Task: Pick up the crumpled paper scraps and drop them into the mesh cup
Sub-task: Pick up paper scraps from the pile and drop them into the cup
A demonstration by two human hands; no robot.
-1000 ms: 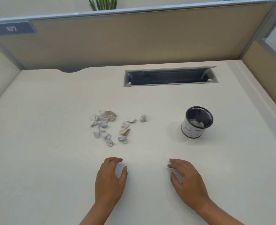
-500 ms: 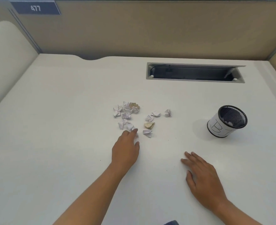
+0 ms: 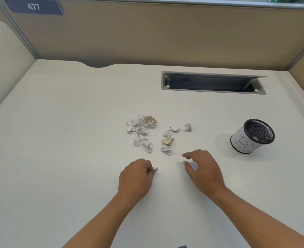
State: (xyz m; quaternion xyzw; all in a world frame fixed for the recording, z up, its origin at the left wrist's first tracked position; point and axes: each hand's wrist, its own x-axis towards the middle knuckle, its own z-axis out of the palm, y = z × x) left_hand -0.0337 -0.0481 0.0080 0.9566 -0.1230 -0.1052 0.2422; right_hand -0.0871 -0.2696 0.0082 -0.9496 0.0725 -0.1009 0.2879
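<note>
Several crumpled paper scraps, mostly white with two tan ones, lie scattered at the middle of the white desk. The black mesh cup, wrapped in a white label, stands to their right and holds a bit of white paper. My left hand is below the pile, fingers pinched on one small white scrap. My right hand hovers beside it with fingers spread, holding nothing, just right of the nearest white scrap.
A recessed grey cable slot opens in the desk behind the scraps. Tan partition walls close off the back and both sides, with a "477" plate at the upper left.
My left hand reached to the near edge of the pile, closed on a scrap and drew back toward me. My right hand lifted and moved forward and left, toward the scraps.
</note>
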